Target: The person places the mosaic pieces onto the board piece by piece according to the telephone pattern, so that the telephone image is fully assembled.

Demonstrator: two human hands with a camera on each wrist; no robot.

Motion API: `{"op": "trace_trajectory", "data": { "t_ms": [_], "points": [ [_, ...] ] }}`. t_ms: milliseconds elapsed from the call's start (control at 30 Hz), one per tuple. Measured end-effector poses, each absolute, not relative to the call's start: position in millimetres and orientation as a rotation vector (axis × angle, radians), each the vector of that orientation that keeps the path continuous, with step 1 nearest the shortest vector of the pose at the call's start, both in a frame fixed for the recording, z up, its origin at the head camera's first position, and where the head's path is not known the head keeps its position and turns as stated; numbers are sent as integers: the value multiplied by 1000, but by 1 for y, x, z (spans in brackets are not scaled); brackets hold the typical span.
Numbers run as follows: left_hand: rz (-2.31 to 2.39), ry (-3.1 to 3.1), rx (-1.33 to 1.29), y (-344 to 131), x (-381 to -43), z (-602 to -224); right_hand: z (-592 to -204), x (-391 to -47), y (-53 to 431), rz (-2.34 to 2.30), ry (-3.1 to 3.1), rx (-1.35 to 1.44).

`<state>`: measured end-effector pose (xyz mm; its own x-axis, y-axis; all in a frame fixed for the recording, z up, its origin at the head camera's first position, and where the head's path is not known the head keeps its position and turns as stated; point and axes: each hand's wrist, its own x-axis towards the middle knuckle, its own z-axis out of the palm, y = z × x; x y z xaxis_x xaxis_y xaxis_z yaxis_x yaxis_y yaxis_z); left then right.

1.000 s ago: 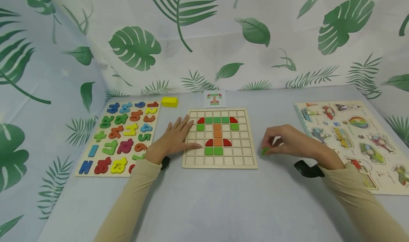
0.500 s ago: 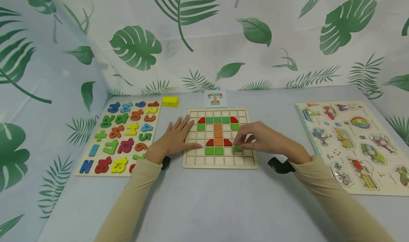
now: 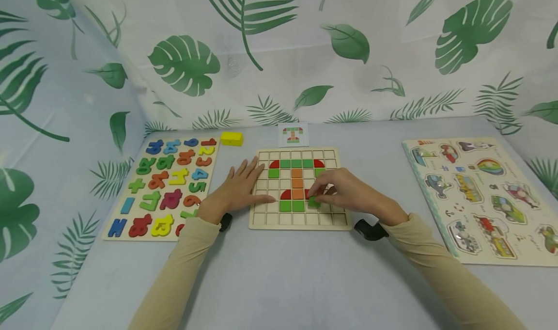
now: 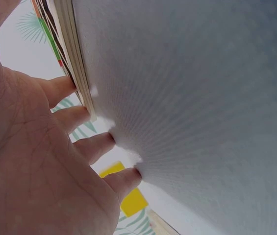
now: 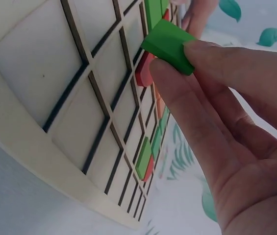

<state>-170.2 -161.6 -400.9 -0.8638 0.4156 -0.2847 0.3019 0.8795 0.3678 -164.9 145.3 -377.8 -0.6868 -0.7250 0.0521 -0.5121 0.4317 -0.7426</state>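
A wooden grid board (image 3: 270, 220) lies mid-table, with green, red and orange blocks set in its cells. My left hand (image 3: 235, 190) rests flat across the board's left edge, fingers spread; the left wrist view shows its fingertips (image 4: 62, 90) along that edge. Between thumb and fingers my right hand (image 3: 348, 189) pinches a green square block (image 5: 170, 45). That block is tilted just above the board, right of the two green blocks (image 3: 292, 206) in the lower row. Part of the right red quarter-round block (image 3: 307, 194) is hidden behind the right fingers.
Behind the board lies a pattern card (image 3: 293, 135) with a similar coloured figure. A yellow block (image 3: 231, 139) sits to its left. On the left is a number puzzle board (image 3: 165, 184); on the right, a picture puzzle board (image 3: 479, 199) of vehicles.
From the table right of the board, my right hand has carried the green block leftward over the grid, to beside the lower green blocks. The left hand has stayed put.
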Motion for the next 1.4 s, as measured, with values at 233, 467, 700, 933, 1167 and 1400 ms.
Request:
{"op": "trace_trajectory", "data": {
  "t_ms": [233, 467, 700, 933, 1167, 1400],
  "points": [
    [446, 2688, 536, -163, -171, -403, -384, -166, 143, -1103, 2415, -1100],
    [442, 2694, 551, -163, -171, -404, -387, -166, 139, -1037, 2442, -1130],
    [436, 2702, 553, -164, -172, -404, -385, -164, 135, -929, 2483, -1173],
    [444, 2692, 558, -164, -172, -404, -384, -162, 131, -819, 2522, -1242],
    [440, 2689, 556, -163, -172, -403, -383, -160, 130, -778, 2548, -1269],
    [443, 2688, 557, -163, -172, -403, -383, -158, 129, -742, 2574, -1251]
  ]
}}
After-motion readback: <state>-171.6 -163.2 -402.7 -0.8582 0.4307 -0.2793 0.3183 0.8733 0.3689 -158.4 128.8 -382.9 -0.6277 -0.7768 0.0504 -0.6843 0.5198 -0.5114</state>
